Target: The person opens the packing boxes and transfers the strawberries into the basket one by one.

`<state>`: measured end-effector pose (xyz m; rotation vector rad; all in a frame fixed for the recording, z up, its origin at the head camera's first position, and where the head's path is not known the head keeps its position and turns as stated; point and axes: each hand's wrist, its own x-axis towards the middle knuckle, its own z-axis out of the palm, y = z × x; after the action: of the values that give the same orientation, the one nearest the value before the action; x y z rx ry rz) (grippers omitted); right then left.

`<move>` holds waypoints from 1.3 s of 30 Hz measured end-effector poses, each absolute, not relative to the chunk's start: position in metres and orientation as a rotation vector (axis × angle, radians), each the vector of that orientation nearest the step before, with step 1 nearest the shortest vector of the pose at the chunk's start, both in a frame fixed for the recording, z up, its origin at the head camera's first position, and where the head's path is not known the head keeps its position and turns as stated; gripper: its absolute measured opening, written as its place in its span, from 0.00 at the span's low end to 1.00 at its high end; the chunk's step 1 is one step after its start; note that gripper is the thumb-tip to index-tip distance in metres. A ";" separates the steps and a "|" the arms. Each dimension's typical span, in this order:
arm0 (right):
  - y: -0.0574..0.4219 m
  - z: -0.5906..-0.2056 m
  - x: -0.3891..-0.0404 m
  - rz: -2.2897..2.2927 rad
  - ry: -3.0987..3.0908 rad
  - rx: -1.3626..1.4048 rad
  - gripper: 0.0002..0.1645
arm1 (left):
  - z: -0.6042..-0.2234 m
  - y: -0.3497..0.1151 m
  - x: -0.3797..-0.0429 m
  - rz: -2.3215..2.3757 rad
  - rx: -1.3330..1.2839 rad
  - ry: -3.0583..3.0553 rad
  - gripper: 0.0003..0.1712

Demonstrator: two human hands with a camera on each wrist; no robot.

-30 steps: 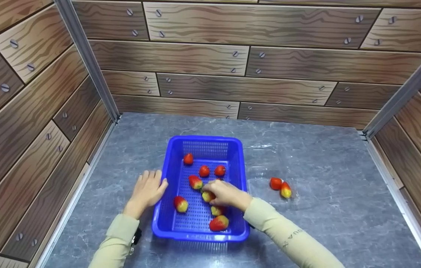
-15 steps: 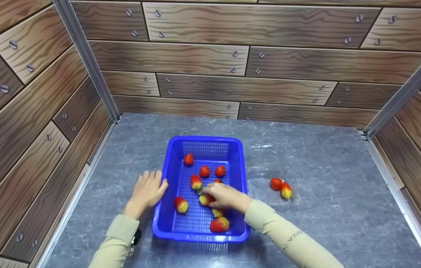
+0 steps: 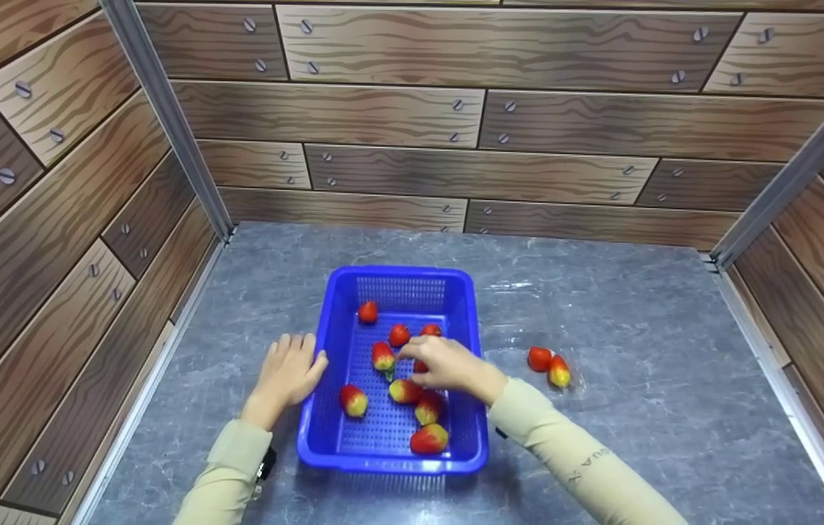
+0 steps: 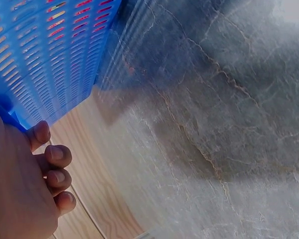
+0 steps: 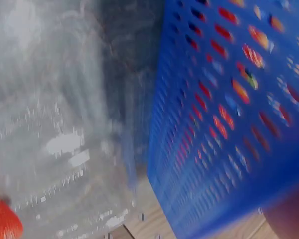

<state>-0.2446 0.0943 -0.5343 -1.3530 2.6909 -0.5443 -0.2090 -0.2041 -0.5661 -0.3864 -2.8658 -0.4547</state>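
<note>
My left hand (image 3: 288, 370) rests against the left rim of a blue slotted basket (image 3: 319, 364), its thumb at the edge and its fingers relaxed; the left wrist view has its fingertips (image 4: 58, 155) near the basket's outer wall. Over the basket's right half reaches my right hand (image 3: 448, 362), fingers loosely bent, holding nothing visible. Just below it lies a red-and-yellow strawberry (image 3: 405, 391), and a strawberry with a green stem (image 3: 383, 356) sits left of its fingertips. Another red strawberry is partly hidden under the hand. In the right wrist view only a blurred bit of the hand shows.
Several other strawberries, such as one at the lower left (image 3: 354, 401), lie spread over the basket floor. To the right, a clear plastic tray (image 3: 514, 341) holds two strawberries (image 3: 559, 372). Wood-patterned walls (image 3: 397, 117) enclose the grey marbled tabletop (image 3: 645, 350).
My right hand has let go of a red-and-yellow strawberry, which has shifted slightly left and down, and has lifted up and away from it. My left hand stays in place.
</note>
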 end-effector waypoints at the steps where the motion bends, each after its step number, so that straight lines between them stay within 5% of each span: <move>1: 0.097 -0.531 -0.245 -0.535 2.709 -1.364 0.20 | -0.566 -0.204 -0.209 -0.457 -0.388 -2.864 0.16; 23: 0.199 -0.504 -0.272 -0.714 3.087 -1.777 0.11 | -0.570 -0.205 -0.209 -0.497 -0.382 -2.859 0.15; 39: 0.281 -0.534 -0.259 -0.428 3.058 -1.025 0.20 | -0.569 -0.205 -0.208 -0.535 -0.367 -2.891 0.16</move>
<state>-0.2593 0.2812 -0.5338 -1.0250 3.0577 -0.4281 -0.2077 -0.2047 -0.5691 -0.3668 -2.8908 -0.5348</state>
